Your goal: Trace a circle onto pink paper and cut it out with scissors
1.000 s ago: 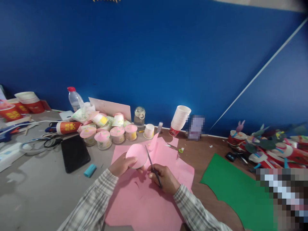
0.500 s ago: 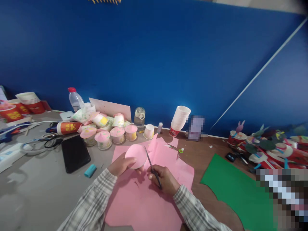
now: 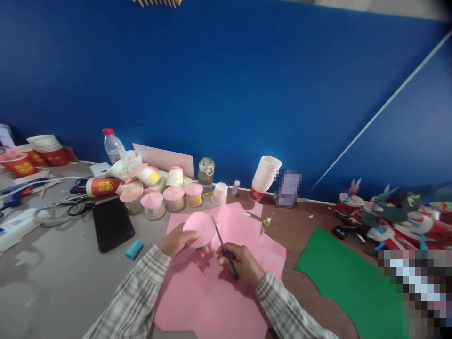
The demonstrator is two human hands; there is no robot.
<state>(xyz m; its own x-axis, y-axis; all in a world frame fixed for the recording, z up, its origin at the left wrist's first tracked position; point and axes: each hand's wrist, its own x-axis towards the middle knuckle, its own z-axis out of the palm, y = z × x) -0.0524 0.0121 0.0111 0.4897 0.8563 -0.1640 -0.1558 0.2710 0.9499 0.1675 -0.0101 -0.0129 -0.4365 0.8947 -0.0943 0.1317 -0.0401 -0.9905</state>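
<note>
My left hand (image 3: 178, 241) pinches a round disc of pink paper (image 3: 199, 228), thumb on top and fingers beneath. In my right hand (image 3: 243, 264) is a pair of scissors (image 3: 221, 238), its handles inside my fingers and its blades pointing up beside the disc's right edge. Whether the blades touch the disc I cannot tell. Under both hands lies a large sheet of pink paper (image 3: 215, 306) with ragged, cut edges. A raised pink flap stands behind the scissors.
Behind my hands stand several small cups with pink paper tops (image 3: 153, 203), a glass jar (image 3: 205, 172) and a leaning stack of paper cups (image 3: 265, 174). A black phone (image 3: 113, 225) and a blue cap (image 3: 134, 250) lie left. Green paper (image 3: 346, 282) and decorated cups (image 3: 384, 233) are right.
The pink flap behind the scissors has dropped lower. The hands, disc and scissors stay nearly in place, and the view has shifted slightly.
</note>
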